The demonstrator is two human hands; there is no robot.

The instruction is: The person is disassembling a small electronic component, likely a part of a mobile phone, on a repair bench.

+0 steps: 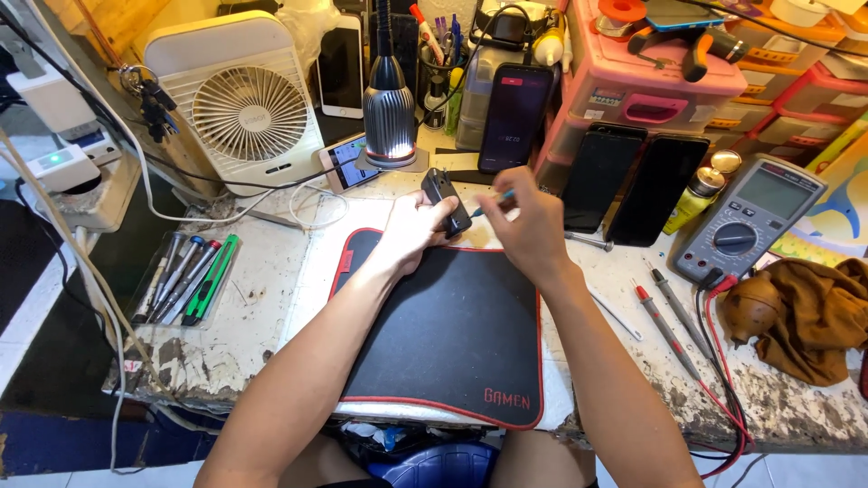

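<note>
Two hands above black red-edged rubber mat (452,334), bench's 12 o'clock: left hand (411,230) closed round small black rigid plastic device (446,201); right hand (529,226) pinching thin blue-tipped tool (495,199). Probably light, stiff, slippery; best gripped by sides.

Black mat (452,334) edged red, white fan (240,99), pink drawers (651,99), brown cloth (809,312), grey multimeter (750,217)

Above the black mat (452,334), the right hand (529,230) hides most of a thin blue tool (500,196), and the left hand (411,230) covers the small black device's (445,199) lower end.
</note>
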